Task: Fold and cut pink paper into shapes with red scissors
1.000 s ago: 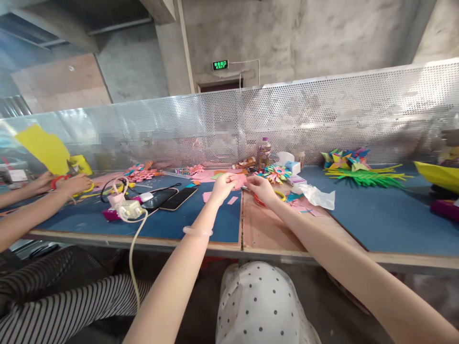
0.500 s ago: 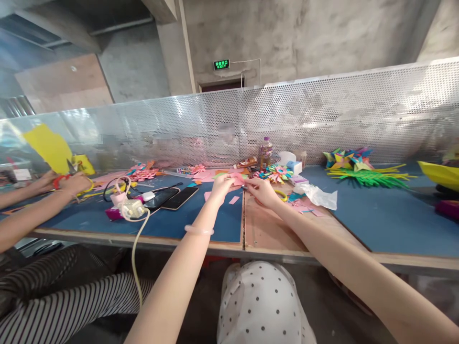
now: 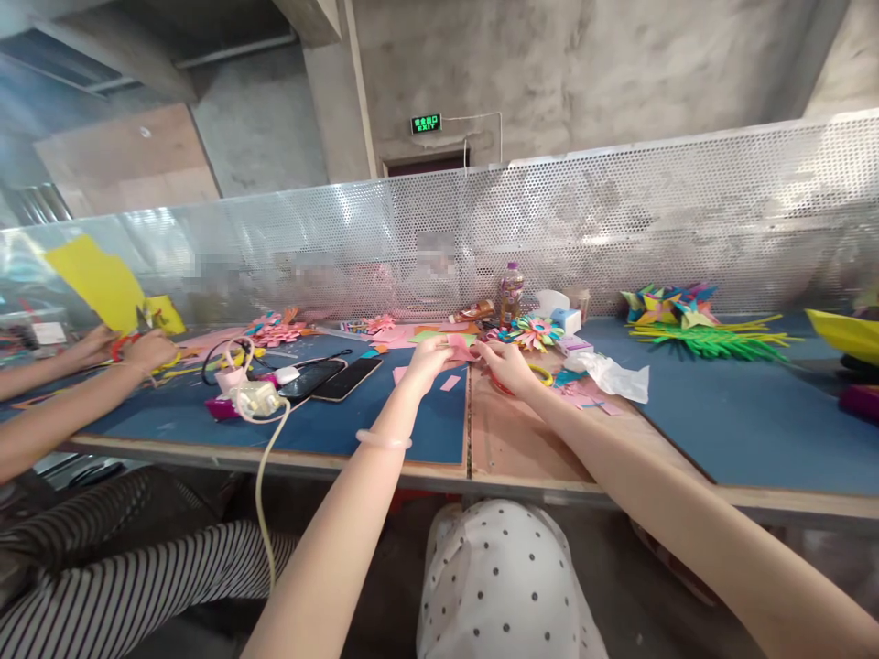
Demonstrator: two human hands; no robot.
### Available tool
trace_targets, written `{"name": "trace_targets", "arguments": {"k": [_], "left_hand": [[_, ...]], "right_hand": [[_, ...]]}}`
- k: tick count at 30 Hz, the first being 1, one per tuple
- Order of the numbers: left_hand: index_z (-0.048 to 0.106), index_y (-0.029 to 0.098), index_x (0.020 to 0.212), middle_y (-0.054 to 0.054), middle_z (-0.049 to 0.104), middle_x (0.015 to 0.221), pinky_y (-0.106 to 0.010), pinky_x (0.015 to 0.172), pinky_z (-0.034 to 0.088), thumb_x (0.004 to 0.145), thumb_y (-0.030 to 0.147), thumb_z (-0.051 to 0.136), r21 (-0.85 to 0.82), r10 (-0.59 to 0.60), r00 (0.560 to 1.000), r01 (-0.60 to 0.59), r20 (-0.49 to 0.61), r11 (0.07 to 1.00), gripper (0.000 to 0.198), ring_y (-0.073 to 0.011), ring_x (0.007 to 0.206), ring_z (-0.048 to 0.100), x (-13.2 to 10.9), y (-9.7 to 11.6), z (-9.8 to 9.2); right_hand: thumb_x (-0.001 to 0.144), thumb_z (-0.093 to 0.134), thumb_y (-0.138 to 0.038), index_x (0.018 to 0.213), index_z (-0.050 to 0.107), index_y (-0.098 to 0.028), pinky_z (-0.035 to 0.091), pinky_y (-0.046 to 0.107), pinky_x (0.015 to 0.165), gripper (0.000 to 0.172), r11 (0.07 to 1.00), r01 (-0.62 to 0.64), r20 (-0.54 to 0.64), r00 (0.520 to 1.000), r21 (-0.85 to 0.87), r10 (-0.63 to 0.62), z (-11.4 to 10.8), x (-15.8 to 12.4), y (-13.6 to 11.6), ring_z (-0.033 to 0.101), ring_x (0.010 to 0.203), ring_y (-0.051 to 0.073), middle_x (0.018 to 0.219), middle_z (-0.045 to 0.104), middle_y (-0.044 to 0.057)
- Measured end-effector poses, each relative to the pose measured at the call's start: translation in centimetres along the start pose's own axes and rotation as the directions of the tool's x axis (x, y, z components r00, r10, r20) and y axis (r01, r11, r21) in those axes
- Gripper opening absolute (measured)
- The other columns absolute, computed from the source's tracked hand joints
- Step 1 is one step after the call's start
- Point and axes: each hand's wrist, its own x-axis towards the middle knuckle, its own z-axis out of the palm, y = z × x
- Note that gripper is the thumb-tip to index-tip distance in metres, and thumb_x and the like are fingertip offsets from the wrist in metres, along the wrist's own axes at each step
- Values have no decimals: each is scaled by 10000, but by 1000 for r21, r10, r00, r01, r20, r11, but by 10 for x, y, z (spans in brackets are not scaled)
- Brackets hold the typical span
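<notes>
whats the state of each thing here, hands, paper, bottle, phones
left hand: shut, pinching the pink paper
right hand: shut on the same paper's other edge
pink paper: held up between both hands
bottle: upright
phones: flat, screens dark
plastic bag: crumpled, lying loose

A small green lit rectangular sign (image 3: 426, 124) on the grey concrete wall (image 3: 583, 64) reads "EXIT" under small Chinese characters; nothing else is legible.
</notes>
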Motion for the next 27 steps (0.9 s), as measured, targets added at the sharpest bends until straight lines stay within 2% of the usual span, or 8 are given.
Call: {"name": "trace_targets", "arguments": {"k": [4,6,8,13,20,27], "left_hand": [[645,121,825,-99,678,877,-314,714,489,669,197,624,113,8,1000,-7,-6,994,175,-181,779,632,0,2,0],[650,127,827,-94,677,900,-264,645,466,665,189,617,175,34,999,-28,-36,984,176,-169,764,622,0,3,0],[658,131,838,-88,678,893,-229,589,431,665,191,613,215,39,999,-32,-30,976,189,-157,741,613,0,4,0],[669,131,872,-74,679,791,-227,583,407,644,199,631,223,28,1000,-29,10,974,240,-151,701,603,1,2,1],[667,141,893,-79,691,854,-223,568,393,665,185,604,246,66,998,-70,25,967,241,-160,746,618,3,-4,-2],[661,138,845,-82,682,888,-226,600,408,679,190,591,238,73,991,-98,112,966,187,-165,786,623,3,-7,-4]], "right_hand": [[700,627,-470,710,676,-137,460,227,520,336,973,-170,131,980,158,150,-3,1,4,567,591,130,684,642,46],[667,668,-464,742,677,-139,459,221,506,333,944,-254,207,956,212,210,-3,1,8,574,585,124,702,645,49],[667,676,-463,756,673,-138,465,218,508,337,911,-307,235,940,276,246,-1,1,11,578,589,119,729,648,57],[662,700,-429,737,657,-141,480,208,542,301,854,-347,259,930,388,260,2,1,10,590,646,115,787,655,66],[720,658,-370,770,622,-152,497,235,569,227,790,-419,292,904,448,314,-1,2,12,598,654,135,753,646,69],[753,644,-298,796,619,-139,503,250,608,166,739,-453,361,884,499,298,0,2,14,614,692,138,806,645,75]]}}
